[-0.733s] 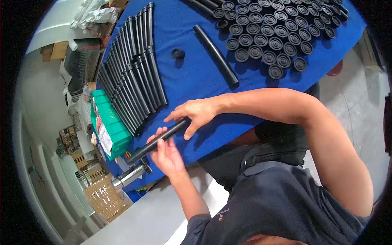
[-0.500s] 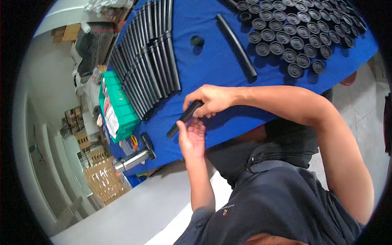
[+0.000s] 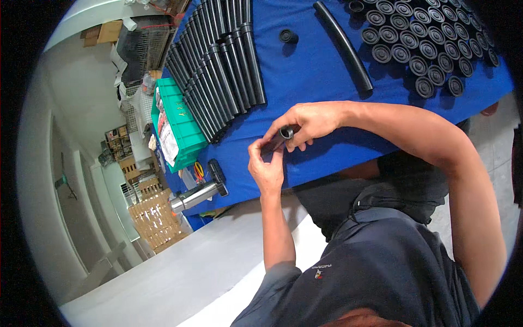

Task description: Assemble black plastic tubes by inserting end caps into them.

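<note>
– Over the blue cloth-covered worktop [image 3: 305, 60]: black plastic-looking hollow cylindrical tube [image 3: 273, 144], gripped how?
– Pinched by right hand [image 3: 315, 121] near its open end, by left hand [image 3: 267, 170] further down. Probably light, stiff, slick; best held mid-length.

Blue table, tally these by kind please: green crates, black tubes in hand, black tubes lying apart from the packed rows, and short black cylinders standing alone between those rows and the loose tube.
Green crate: 1
Held black tube: 1
Loose black tube: 1
Short black cylinder: 1
Total: 4
</note>
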### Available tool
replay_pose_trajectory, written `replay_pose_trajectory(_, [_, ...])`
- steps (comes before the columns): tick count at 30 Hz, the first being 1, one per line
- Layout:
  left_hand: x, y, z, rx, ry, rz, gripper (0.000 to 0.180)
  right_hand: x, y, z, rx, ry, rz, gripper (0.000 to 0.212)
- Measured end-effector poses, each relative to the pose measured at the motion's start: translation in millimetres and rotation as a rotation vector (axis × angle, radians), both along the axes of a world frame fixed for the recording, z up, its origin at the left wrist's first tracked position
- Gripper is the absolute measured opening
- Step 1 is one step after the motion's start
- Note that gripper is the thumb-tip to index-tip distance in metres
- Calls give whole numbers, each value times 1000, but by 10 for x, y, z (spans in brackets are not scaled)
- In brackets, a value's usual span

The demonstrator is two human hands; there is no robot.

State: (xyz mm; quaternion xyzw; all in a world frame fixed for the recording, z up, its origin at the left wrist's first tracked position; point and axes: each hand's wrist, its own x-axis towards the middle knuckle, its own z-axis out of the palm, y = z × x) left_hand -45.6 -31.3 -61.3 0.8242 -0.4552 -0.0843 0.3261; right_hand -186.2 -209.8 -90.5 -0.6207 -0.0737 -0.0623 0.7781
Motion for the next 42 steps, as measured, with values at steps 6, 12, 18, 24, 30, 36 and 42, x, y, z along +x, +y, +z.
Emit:
replay_pose_trajectory(6, [-10,14,172,74,159,-90,28,-13,-20,-28,-8,7,34,48])
replay_pose_trajectory(12, [100,6,277,120,36,-323,34,20,7,-69,68,-43,3,45])
replay_pose_trajectory(18, [70,-20,266,180,-30,-324,36,54,-16,-100,50,-42,-13,44])
replay_pose_trajectory(24, [160,97,118,167,68,-139,33,31,8,-96,9,-8,-18,47])
replay_pose_trajectory(30, [129,64,148,196,-32,-229,31,47,-11,-148,-38,-20,-60,46])
replay_pose_trajectory(36, [93,1,285,277,22,-287,36,88,-16,-115,-25,-50,-95,44])
replay_pose_trajectory(42, [27,-32,207,234,-51,-217,34,32,-49,-89,-31,-29,-106,43])
